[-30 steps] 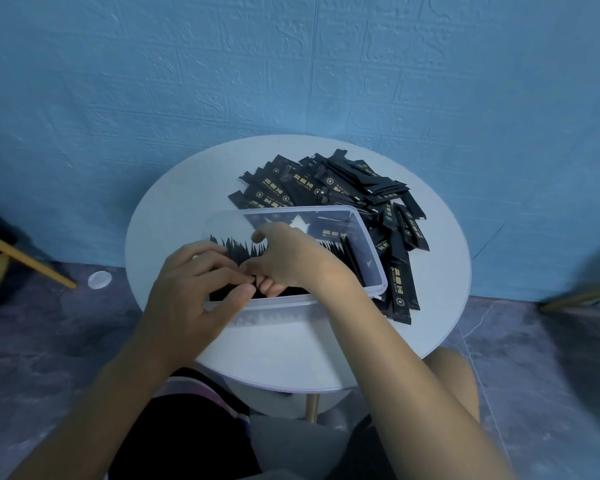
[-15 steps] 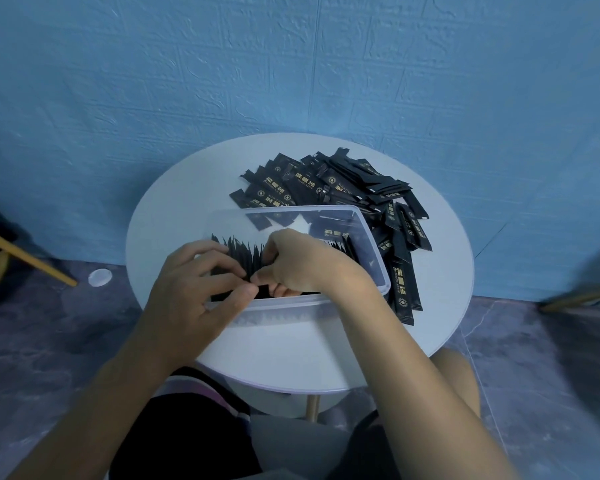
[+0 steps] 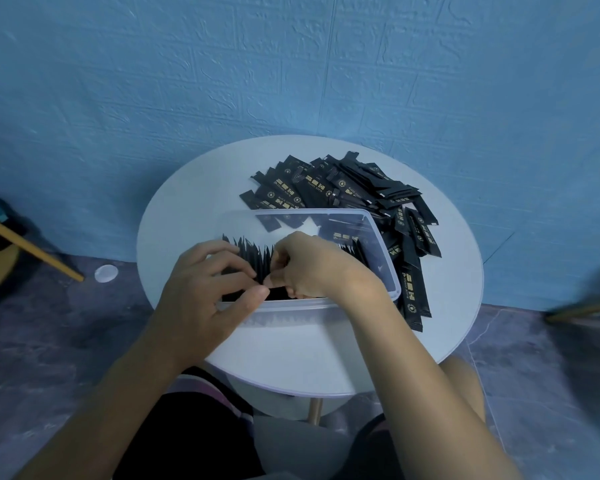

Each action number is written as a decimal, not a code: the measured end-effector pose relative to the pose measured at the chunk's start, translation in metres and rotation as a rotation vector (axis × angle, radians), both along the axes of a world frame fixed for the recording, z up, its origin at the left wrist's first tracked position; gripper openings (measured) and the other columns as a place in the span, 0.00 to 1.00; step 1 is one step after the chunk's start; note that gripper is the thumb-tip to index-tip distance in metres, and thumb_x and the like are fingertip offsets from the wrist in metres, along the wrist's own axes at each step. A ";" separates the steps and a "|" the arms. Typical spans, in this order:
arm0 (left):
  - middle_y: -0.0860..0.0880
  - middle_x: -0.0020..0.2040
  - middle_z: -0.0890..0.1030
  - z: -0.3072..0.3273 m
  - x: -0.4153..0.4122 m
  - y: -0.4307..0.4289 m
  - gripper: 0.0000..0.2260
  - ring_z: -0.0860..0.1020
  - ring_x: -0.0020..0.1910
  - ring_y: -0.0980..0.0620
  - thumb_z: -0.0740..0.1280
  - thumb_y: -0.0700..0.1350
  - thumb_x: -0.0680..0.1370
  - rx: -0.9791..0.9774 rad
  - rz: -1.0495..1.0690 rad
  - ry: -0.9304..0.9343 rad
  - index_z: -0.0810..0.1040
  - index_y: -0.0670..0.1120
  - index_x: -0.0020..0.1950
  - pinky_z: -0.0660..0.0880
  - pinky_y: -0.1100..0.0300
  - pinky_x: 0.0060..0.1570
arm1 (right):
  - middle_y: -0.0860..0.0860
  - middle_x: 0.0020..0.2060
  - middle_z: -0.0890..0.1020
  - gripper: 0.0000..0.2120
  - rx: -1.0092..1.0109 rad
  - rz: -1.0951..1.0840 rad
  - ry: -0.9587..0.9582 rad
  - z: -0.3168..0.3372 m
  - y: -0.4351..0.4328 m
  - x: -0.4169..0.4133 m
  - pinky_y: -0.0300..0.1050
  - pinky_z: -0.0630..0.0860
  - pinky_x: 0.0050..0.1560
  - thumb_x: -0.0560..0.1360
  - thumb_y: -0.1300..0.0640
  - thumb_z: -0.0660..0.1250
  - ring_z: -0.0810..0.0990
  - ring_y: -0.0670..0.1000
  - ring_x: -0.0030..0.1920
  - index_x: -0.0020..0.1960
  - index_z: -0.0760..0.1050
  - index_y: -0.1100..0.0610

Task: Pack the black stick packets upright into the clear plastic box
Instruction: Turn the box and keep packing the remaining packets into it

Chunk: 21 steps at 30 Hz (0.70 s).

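A clear plastic box [image 3: 383,244] stands on a round white table [image 3: 444,306]. Inside it a row of upright black stick packets [image 3: 257,254] fills the near side. My left hand [image 3: 205,292] rests over the box's left end, with its fingers curled against the packets and its thumb at the near wall. My right hand [image 3: 312,268] reaches into the box's middle and pinches packets in the row with curled fingers. A loose pile of black stick packets [image 3: 343,188] lies behind and to the right of the box.
A blue textured wall rises right behind the table. A small white disc [image 3: 105,273] lies on the dark floor to the left, beside a wooden leg [image 3: 32,249]. Another wooden leg [image 3: 582,310] shows at the right. My knees are under the table's near edge.
My right hand has drawn slightly back and lower into the row of packets. My left hand has stayed at the box's left end, its thumb closing toward the right fingers.
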<state>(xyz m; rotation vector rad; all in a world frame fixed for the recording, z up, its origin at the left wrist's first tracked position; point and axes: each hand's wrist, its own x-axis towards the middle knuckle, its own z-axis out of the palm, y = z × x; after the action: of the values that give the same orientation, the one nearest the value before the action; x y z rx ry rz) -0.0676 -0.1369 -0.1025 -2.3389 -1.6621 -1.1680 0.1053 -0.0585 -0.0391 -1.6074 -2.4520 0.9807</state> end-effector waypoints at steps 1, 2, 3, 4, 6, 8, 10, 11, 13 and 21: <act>0.54 0.46 0.83 0.000 0.000 0.000 0.16 0.76 0.59 0.50 0.64 0.54 0.79 -0.004 -0.002 -0.003 0.88 0.47 0.43 0.71 0.47 0.62 | 0.53 0.32 0.84 0.06 -0.011 -0.017 0.045 0.000 0.000 0.004 0.49 0.81 0.45 0.74 0.54 0.73 0.81 0.50 0.34 0.41 0.77 0.54; 0.55 0.46 0.83 0.000 0.000 0.000 0.17 0.76 0.59 0.50 0.64 0.54 0.79 -0.010 -0.001 -0.009 0.88 0.48 0.42 0.71 0.47 0.62 | 0.52 0.31 0.84 0.06 -0.014 -0.033 0.086 0.000 0.001 0.009 0.48 0.81 0.44 0.75 0.54 0.73 0.80 0.49 0.32 0.43 0.78 0.54; 0.55 0.46 0.83 0.000 0.001 0.000 0.17 0.76 0.60 0.50 0.64 0.54 0.79 -0.017 0.000 -0.015 0.88 0.48 0.42 0.71 0.47 0.63 | 0.50 0.30 0.83 0.06 -0.007 -0.044 0.116 0.000 0.001 0.013 0.47 0.81 0.42 0.75 0.53 0.72 0.80 0.48 0.31 0.44 0.78 0.54; 0.55 0.46 0.83 0.000 0.001 0.000 0.17 0.76 0.60 0.51 0.64 0.55 0.79 -0.020 0.000 -0.019 0.88 0.48 0.42 0.71 0.47 0.63 | 0.49 0.29 0.82 0.06 0.011 -0.051 0.135 0.001 0.002 0.018 0.45 0.80 0.41 0.76 0.52 0.72 0.79 0.46 0.29 0.44 0.78 0.54; 0.55 0.46 0.83 0.001 0.002 -0.001 0.17 0.75 0.59 0.52 0.63 0.55 0.79 -0.019 -0.001 -0.025 0.88 0.48 0.42 0.71 0.48 0.63 | 0.47 0.28 0.82 0.07 0.064 -0.068 0.164 0.003 0.002 0.029 0.43 0.80 0.41 0.76 0.50 0.72 0.78 0.44 0.28 0.45 0.78 0.53; 0.55 0.46 0.83 0.002 0.003 -0.002 0.17 0.75 0.59 0.53 0.63 0.54 0.79 -0.024 0.000 -0.032 0.88 0.48 0.41 0.71 0.48 0.62 | 0.46 0.28 0.82 0.08 0.097 -0.097 0.221 0.005 0.002 0.042 0.47 0.81 0.43 0.76 0.48 0.72 0.78 0.44 0.29 0.43 0.78 0.51; 0.55 0.45 0.83 0.003 0.003 -0.002 0.17 0.75 0.59 0.53 0.63 0.54 0.79 -0.036 -0.001 -0.038 0.87 0.48 0.41 0.71 0.47 0.62 | 0.45 0.31 0.82 0.08 0.129 -0.126 0.283 0.006 0.003 0.058 0.52 0.83 0.46 0.76 0.47 0.71 0.80 0.46 0.33 0.42 0.77 0.50; 0.55 0.46 0.83 0.003 0.004 -0.002 0.17 0.75 0.59 0.52 0.63 0.54 0.79 -0.040 -0.002 -0.041 0.87 0.47 0.41 0.72 0.46 0.62 | 0.45 0.32 0.81 0.08 0.150 -0.137 0.311 0.006 0.003 0.066 0.56 0.82 0.47 0.75 0.46 0.71 0.80 0.48 0.36 0.43 0.78 0.49; 0.55 0.46 0.83 0.004 0.005 -0.003 0.18 0.75 0.59 0.53 0.62 0.54 0.79 -0.038 -0.005 -0.046 0.87 0.47 0.40 0.72 0.46 0.61 | 0.46 0.34 0.81 0.07 0.206 -0.174 0.405 0.008 -0.001 0.082 0.59 0.81 0.47 0.75 0.46 0.69 0.80 0.50 0.38 0.43 0.78 0.49; 0.54 0.46 0.83 0.007 0.007 -0.005 0.18 0.74 0.60 0.53 0.61 0.54 0.79 -0.044 -0.010 -0.029 0.87 0.47 0.40 0.70 0.49 0.61 | 0.47 0.49 0.82 0.14 0.380 -0.602 0.136 -0.024 -0.007 0.150 0.43 0.66 0.47 0.78 0.44 0.69 0.80 0.52 0.53 0.57 0.78 0.51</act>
<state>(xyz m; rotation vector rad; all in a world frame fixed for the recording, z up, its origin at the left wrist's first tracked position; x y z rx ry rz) -0.0606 -0.1416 -0.0959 -2.3699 -1.7051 -1.1851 0.2554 -0.0658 -0.0633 -1.8734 -1.7435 0.4767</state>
